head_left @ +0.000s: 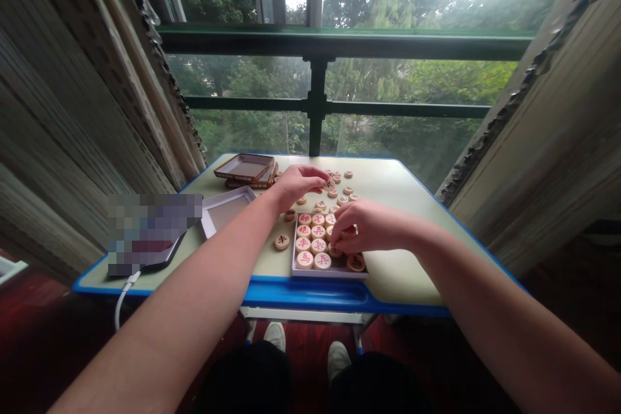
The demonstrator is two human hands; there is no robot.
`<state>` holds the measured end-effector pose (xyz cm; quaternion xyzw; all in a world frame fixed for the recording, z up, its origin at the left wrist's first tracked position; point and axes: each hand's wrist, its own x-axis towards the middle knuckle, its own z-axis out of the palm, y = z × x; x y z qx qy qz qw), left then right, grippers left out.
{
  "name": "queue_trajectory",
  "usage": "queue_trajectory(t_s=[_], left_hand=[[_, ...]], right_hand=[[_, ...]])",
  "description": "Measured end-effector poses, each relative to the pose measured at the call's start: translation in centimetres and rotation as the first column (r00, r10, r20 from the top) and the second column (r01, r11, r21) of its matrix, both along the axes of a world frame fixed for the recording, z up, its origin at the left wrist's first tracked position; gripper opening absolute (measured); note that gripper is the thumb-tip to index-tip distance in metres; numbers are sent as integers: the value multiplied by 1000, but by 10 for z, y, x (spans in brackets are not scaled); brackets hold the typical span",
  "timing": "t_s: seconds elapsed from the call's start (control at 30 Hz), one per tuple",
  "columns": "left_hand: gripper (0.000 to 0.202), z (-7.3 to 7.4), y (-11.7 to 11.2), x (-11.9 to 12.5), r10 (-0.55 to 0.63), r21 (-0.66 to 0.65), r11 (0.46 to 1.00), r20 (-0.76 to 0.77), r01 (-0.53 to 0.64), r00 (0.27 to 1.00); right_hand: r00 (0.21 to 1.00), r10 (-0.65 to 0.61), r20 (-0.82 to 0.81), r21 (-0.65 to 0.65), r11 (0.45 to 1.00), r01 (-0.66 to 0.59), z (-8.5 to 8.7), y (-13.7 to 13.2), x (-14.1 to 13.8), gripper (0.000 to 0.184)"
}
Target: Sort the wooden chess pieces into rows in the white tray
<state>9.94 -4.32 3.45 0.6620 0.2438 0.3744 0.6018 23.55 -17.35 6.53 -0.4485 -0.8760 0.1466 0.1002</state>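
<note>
Round wooden Chinese chess pieces lie in rows in a shallow white tray [328, 273] near the table's front edge. My right hand [369, 226] hovers over the tray's right half, fingers pinched on a red-marked piece [350, 230]. My left hand [298, 182] reaches farther back, fingertips curled over the loose pieces [339, 184] scattered behind the tray; whether it holds one is hidden. Two single pieces [282, 242] lie on the table left of the tray.
A brown box with its lid [245, 168] sits at the back left. A white box lid [227, 207] and a blurred-out phone with a white cable [123, 294] lie at the left. The blue-edged table [310, 294] stands against a window railing [317, 103].
</note>
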Motion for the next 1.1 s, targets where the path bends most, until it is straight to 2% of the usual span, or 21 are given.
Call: queue_trajectory(t_s=[0.23,0.6,0.83,0.9,0.97,1.03,1.1], left_hand=[[15,-4,3,0,-18,36,999,-10,19,1000],[13,-2,3,1,-13,-30,999,51,14,999],[15,0,2,0,-61,-25,998,56,62,997],[17,0,1,0,-73,-38,997,31,74,997],[19,0,0,0,-99,-48,994,2,99,995],[21,1,-3,-1,-128,-55,990,-37,126,991],[21,2,-6,-1,-142,-66,988,-75,137,987]], right_hand=[[1000,24,17,13,1000,-24,-4,1,-1,10],[996,65,55,94,993,-70,-8,1,-2,9],[997,65,37,80,994,-68,-2,-1,-3,8],[1000,26,3,88,996,-26,1,0,1,7],[995,-73,-64,165,983,83,1,5,7,7],[969,-197,-146,302,924,234,0,11,15,6],[942,-278,-189,397,856,332,-4,18,21,7]])
